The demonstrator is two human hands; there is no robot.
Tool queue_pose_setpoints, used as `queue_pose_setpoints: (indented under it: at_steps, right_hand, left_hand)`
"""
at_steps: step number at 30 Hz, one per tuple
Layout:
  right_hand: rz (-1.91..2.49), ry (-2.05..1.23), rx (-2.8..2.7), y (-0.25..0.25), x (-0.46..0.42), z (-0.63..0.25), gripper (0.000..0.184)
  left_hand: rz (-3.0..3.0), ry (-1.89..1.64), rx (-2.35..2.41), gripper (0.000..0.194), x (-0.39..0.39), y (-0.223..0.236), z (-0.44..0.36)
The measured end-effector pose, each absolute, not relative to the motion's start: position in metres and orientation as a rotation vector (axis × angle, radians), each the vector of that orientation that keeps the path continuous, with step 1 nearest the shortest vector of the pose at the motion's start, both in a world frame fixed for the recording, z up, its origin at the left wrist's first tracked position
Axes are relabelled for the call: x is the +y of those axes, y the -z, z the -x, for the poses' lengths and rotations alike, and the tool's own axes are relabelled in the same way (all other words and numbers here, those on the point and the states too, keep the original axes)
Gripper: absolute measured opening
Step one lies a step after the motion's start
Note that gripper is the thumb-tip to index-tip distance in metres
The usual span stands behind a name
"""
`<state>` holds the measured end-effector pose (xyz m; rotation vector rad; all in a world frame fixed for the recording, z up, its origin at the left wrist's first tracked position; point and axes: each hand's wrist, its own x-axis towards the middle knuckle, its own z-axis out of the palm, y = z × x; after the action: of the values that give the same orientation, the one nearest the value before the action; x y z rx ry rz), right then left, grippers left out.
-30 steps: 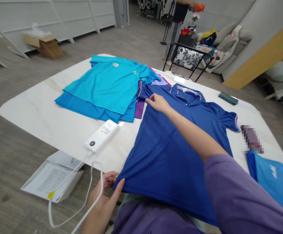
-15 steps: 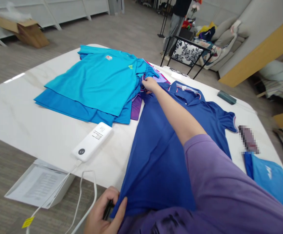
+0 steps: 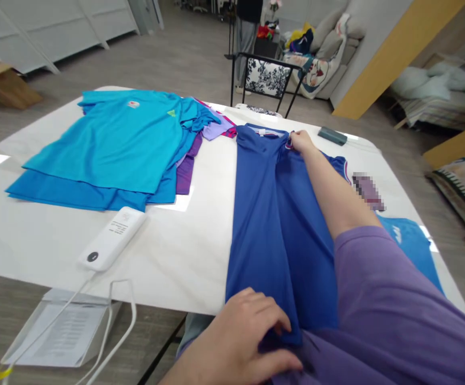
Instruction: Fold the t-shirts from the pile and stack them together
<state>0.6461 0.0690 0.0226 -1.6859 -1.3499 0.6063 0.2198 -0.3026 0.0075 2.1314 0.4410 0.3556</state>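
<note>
A blue polo shirt [image 3: 256, 224] lies on the table in front of me, its left side folded over toward the middle. At its collar end, my right hand [image 3: 302, 141] is closed on the shirt's sleeve, whose striped edge shows at my fingertips. Down by the hem, my left hand [image 3: 252, 331] rests over the folded corner. Its fingers lie on the cloth, and the thumb stands apart from them. Left of the polo is a pile of shirts, with a turquoise shirt [image 3: 116, 139] on top and a purple one [image 3: 186, 171] partly under it.
A white power bank [image 3: 112, 238] with a cable lies near the front edge of the white table [image 3: 192, 251]. On the right are a blurred-out phone [image 3: 367, 191], a dark green case [image 3: 332, 136] and a blue garment [image 3: 412, 243]. A chair [image 3: 268, 77] and a person [image 3: 246, 37] stand beyond.
My right hand has carried the sleeve rightward, away from the pile to the collar's right side. My left hand has moved right with the hem, folding the shirt's side inward; its pinch has loosened.
</note>
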Motion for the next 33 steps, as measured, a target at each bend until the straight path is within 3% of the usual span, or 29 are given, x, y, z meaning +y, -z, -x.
queue_pose_setpoints:
  at_steps: [3,8,11,16,21,27,33]
  right_hand:
    - [1.855,-0.385,-1.355,-0.001,0.041,-0.647,0.055]
    - [1.830,-0.411,-1.850,0.037,0.030,-0.601,0.071]
    - [1.889,-0.469,-2.016,0.053,0.032,-0.585,0.086]
    - [1.873,-0.354,-1.925,0.051,0.032,-0.623,0.079]
    - [2.261,0.020,-1.497,0.038,-0.011,-0.745,0.061]
    - [2.576,0.024,-1.373,0.048,-0.076,-0.862,0.059]
    - [2.605,-0.028,-1.434,0.063,-0.084,-0.879,0.059]
  left_hand:
    - [-2.239,-0.512,0.640,0.021,-0.295,0.009,-0.242]
    - [-2.623,-0.458,0.891,0.089,-0.291,0.046,-0.258]
    - [-2.707,-0.335,0.901,0.103,-0.291,0.056,-0.252]
    - [-2.797,-0.269,0.817,0.097,-0.278,0.054,-0.228]
    - [-2.801,-0.295,0.899,0.084,-0.282,0.039,-0.238]
    - [-2.619,-0.288,0.423,0.042,-0.333,0.024,-0.367]
    - [-2.734,-0.142,0.047,0.051,-0.377,0.037,-0.457]
